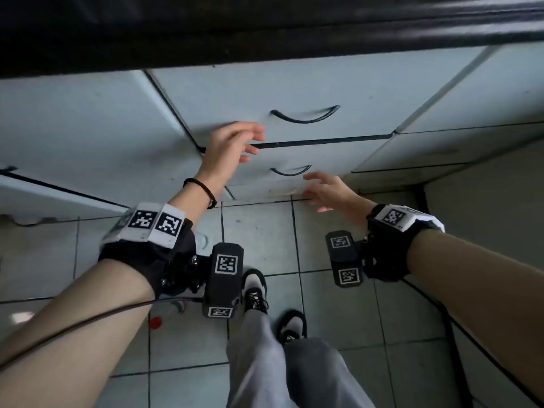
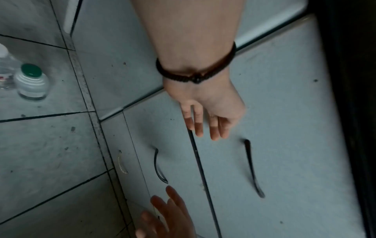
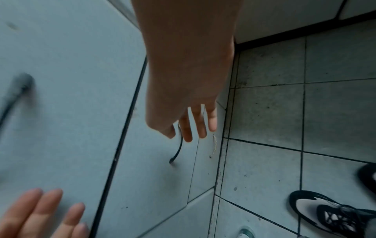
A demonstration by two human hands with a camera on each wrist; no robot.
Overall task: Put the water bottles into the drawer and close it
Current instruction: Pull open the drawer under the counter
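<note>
Since every drawer front shows flush, both hands seem to be reaching for a pull, so I judge the opening step is in hand; from the head view, the left hand hovers spread with relaxed fingers, holding nothing, its fingertips over the dark gap under the upper drawer, whose handle lies just beyond them; the right hand is likewise loose and empty, just below the second handle; one pale third pull sits beside it near the floor; no bottle shows here.

From the left wrist, two water bottles stand together on the floor well behind that hand, back past the wrist, likely parked for loading; three pulls count here too.

From the right wrist, spread fingers half cover the dark handle, not yet gripping it; one bottle top peeps at the bottom edge, and two shoes stand behind the hand.
</note>
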